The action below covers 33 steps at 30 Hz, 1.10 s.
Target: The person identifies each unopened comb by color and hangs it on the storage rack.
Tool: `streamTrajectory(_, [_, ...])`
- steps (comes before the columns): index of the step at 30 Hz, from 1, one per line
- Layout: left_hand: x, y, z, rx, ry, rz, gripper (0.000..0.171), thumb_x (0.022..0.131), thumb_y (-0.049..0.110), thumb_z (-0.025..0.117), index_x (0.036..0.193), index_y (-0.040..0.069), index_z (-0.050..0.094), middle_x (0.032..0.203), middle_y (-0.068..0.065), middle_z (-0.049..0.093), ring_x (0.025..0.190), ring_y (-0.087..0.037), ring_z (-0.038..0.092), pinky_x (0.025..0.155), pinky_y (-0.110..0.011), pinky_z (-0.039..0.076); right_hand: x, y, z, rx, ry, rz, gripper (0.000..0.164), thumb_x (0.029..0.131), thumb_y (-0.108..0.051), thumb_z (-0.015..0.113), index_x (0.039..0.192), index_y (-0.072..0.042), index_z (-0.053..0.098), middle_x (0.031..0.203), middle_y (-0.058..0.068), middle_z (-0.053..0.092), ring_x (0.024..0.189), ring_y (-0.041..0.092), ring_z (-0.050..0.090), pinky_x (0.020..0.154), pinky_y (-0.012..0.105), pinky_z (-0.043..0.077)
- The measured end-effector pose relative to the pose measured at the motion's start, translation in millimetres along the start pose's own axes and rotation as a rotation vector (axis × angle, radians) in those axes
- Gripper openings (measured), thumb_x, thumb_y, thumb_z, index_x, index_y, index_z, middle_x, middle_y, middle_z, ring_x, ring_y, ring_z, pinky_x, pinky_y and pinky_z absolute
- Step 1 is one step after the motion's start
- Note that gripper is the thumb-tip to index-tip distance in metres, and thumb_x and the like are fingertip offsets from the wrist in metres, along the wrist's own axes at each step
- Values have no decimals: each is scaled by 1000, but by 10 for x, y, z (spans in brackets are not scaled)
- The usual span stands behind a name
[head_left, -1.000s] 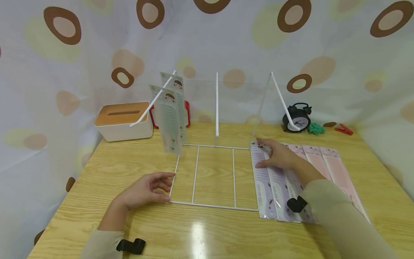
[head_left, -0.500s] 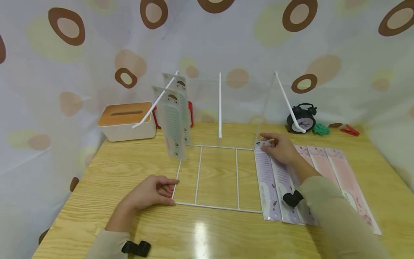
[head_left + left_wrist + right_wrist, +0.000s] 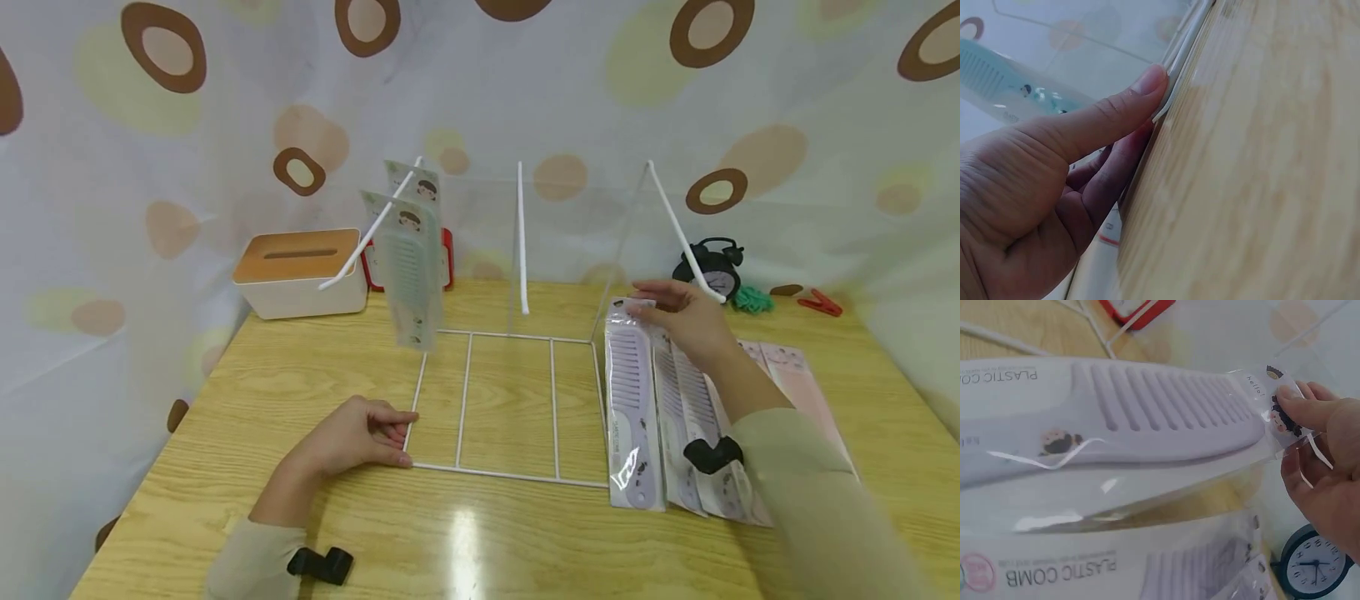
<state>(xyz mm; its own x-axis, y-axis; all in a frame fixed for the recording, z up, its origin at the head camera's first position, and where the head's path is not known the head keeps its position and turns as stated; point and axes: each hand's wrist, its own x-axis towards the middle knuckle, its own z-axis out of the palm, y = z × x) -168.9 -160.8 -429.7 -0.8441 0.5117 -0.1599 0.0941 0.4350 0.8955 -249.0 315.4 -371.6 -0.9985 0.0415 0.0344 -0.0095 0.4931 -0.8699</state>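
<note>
A white wire display rack (image 3: pixel 510 476) with a clear back stands on the table. My left hand (image 3: pixel 352 437) holds its front left corner, the thumb (image 3: pixel 1149 81) pressed on the wire. Two bagged green combs (image 3: pixel 408 267) hang from its left prong. My right hand (image 3: pixel 693 321) pinches the top of a bagged purple comb (image 3: pixel 630 400) between thumb and fingers; the comb's top is lifted, close to the rack's right side. In the right wrist view the bag's printed header (image 3: pixel 1282 403) sits under the thumb. More bagged purple combs (image 3: pixel 675 392) lie beneath the right forearm.
Pink comb packs (image 3: pixel 795 387) lie at the right, partly under the sleeve. Behind stand a tissue box (image 3: pixel 300 267), a red-framed object (image 3: pixel 448 258), a black alarm clock (image 3: pixel 716 271), a green coil (image 3: pixel 752 299) and a red clip (image 3: pixel 820 302). The rack's middle prong (image 3: pixel 522 242) and right prong (image 3: pixel 682 233) are bare.
My right hand has taken hold of the nearest purple comb pack by its top and raised it off the row. My left hand has closed onto the rack's corner.
</note>
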Motion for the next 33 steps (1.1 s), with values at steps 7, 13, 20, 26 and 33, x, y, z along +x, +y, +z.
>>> streamTrajectory(7, [-8, -30, 5, -25, -14, 23, 62, 76, 15, 88, 130, -3, 64, 96, -10, 67, 87, -15, 67, 77, -24, 58, -367, -321, -211, 485, -73, 32, 32, 89, -8, 75, 119, -19, 73, 104, -14, 73, 92, -1, 67, 81, 12, 55])
streamTrajectory(13, [-27, -40, -30, -30, -10, 14, 63, 77, 15, 87, 132, -3, 63, 98, -12, 66, 88, -14, 67, 78, -22, 58, -815, -569, -190, 764, -133, -26, 19, 95, 2, 64, 99, -7, 80, 101, -4, 70, 83, 6, 65, 74, 16, 56])
streamTrajectory(20, [-31, -25, -53, -64, -27, 33, 63, 77, 11, 86, 132, -6, 61, 98, -15, 66, 89, -16, 67, 78, -22, 58, -1298, -849, 58, 856, -253, -368, 35, 97, 18, 47, 105, 3, 77, 103, 6, 75, 94, 14, 68, 78, 22, 56])
streamTrajectory(26, [-37, -43, -57, -99, -37, 45, 63, 78, 11, 86, 133, -7, 60, 100, -16, 65, 90, -17, 67, 79, -23, 58, -1467, -1168, 322, 926, -354, -567, 35, 94, 22, 47, 112, 8, 73, 110, 13, 72, 101, 19, 64, 87, 24, 56])
streamTrajectory(33, [-36, -24, -30, -84, -37, 43, 61, 80, 11, 85, 132, -7, 60, 99, -16, 66, 91, -19, 68, 79, -22, 58, -1499, -1623, 566, 914, -259, -498, 27, 93, 14, 58, 106, 0, 77, 104, 10, 75, 96, 18, 67, 86, 26, 57])
